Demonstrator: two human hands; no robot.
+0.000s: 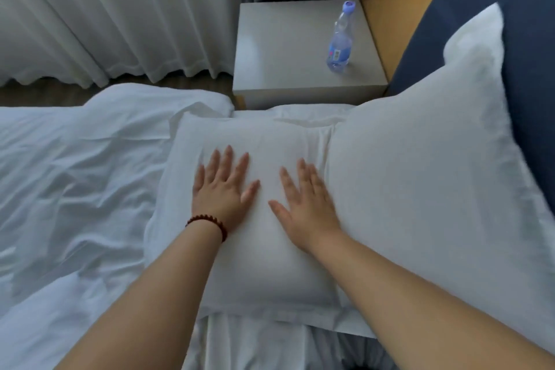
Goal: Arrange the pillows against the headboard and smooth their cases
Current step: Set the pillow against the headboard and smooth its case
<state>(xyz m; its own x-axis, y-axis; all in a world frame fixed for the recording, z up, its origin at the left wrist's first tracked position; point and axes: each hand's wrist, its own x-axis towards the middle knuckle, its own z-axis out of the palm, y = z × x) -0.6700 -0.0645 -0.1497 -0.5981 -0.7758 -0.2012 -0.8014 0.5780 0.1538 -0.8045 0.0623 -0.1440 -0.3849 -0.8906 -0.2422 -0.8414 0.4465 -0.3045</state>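
Observation:
A white pillow [258,267] lies flat on the bed in the middle of the view. My left hand [222,189], with a dark bead bracelet at the wrist, presses flat on its top with straight, spread fingers. My right hand [306,201] rests flat beside it on the same pillow, fingers straight. A second, larger white pillow [420,165] leans upright at the right against the dark blue headboard [528,39]; its lower edge touches the flat pillow.
A rumpled white duvet [75,189] covers the bed at the left. Behind the pillows stands a grey bedside table [285,54] with a plastic water bottle [341,39] on it. White curtains [105,9] hang at the back left above a strip of floor.

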